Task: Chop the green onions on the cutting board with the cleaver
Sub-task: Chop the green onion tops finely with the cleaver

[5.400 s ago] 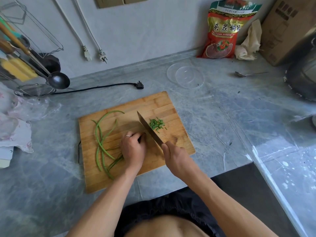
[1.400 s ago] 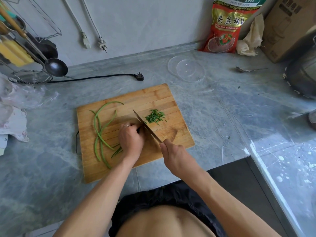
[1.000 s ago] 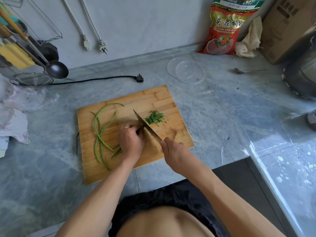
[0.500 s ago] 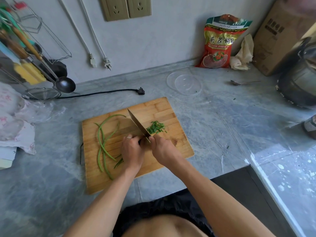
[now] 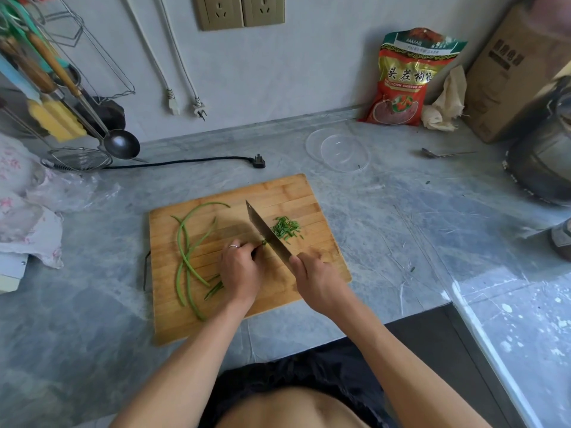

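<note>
Now right hand [image 5: 318, 281] clasping cleaver [image 5: 267, 231], left hand [image 5: 241, 270] pinching green onions [image 5: 188, 257] on cutting board [image 5: 278, 193]

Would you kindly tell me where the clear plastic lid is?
The clear round plastic lid lies on the grey countertop, beyond the bamboo cutting board's far right corner.

Bare cutting board [image 5: 287, 193] behind cleaver [image 5: 267, 233], loose green onions [image 5: 185, 257] blocking left half

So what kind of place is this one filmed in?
Most likely a home kitchen: a marble-look countertop with a bamboo cutting board, a ladle hanging in a utensil rack, and wall outlets.
</note>
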